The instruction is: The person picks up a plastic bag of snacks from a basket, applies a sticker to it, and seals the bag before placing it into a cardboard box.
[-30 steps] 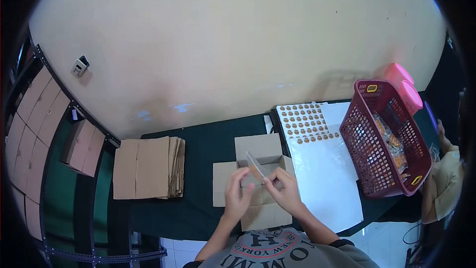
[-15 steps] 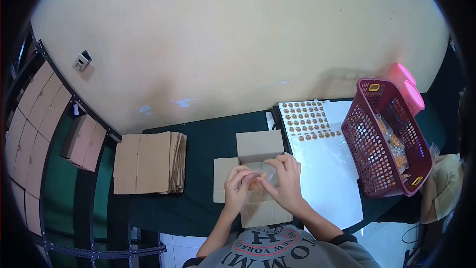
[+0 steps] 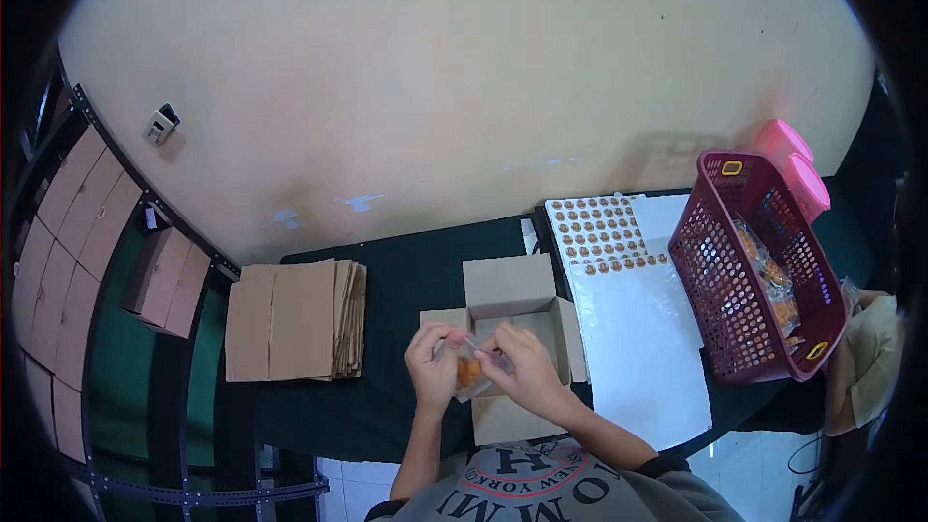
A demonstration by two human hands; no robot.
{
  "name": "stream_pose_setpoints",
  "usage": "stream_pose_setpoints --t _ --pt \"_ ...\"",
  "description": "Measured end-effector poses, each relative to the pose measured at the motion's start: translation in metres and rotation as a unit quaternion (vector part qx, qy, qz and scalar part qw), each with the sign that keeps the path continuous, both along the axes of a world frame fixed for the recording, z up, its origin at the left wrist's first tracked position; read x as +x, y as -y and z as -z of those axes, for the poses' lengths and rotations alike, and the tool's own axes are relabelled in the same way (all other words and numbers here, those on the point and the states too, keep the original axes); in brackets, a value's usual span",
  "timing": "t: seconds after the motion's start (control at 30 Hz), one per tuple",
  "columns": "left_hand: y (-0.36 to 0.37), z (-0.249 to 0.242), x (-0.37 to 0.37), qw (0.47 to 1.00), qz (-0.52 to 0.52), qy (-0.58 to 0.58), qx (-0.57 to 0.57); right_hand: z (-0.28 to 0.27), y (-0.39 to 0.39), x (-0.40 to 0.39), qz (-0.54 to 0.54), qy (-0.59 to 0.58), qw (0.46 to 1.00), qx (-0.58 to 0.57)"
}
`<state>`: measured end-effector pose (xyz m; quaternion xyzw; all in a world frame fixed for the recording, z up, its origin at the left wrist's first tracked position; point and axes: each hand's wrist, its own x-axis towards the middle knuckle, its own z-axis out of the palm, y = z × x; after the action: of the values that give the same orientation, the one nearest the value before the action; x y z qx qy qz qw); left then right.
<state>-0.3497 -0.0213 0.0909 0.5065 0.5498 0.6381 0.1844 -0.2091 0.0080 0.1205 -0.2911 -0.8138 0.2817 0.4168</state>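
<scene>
Since a second ago our hands have drawn back toward us and to the left, bringing the clear snack packet [image 3: 470, 370] off the open cardboard box [image 3: 512, 319]. Our left hand [image 3: 432, 364] and right hand [image 3: 522, 367] both pinch it between them. We judge the packet not yet boxed; the box, just beyond the grip, looks empty. The maroon basket [image 3: 720, 280] sits well right.

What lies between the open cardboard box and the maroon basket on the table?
In the head view, a white sheet lies flat between the open cardboard box and the maroon basket, with a sticker sheet of round brown labels just behind it.
</scene>
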Motion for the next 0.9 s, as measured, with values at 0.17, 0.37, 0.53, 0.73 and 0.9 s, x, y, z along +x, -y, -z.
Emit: stream_pose_setpoints --t 0.17,0.37,0.53,0.73,0.9 --pt "-0.001 -0.008 -0.015 0.999 -0.027 0.020 0.037 -0.002 0.004 -0.004 -0.034 -0.022 0.998 -0.046" --pt "-0.010 -0.012 -0.022 0.998 -0.028 0.041 0.045 0.002 0.007 -0.002 -0.081 -0.082 0.977 -0.178" --pt "-0.021 0.001 -0.021 0.996 0.033 0.078 -0.003 0.018 0.000 0.007 -0.100 -0.150 0.947 -0.266" --pt "-0.002 0.008 0.016 0.977 0.053 -0.202 0.048 0.024 -0.013 0.037 -0.033 -0.234 0.897 -0.373" --pt "0.010 0.033 0.040 0.976 0.085 -0.197 -0.031 0.017 -0.010 0.039 -0.031 -0.260 0.883 -0.390"
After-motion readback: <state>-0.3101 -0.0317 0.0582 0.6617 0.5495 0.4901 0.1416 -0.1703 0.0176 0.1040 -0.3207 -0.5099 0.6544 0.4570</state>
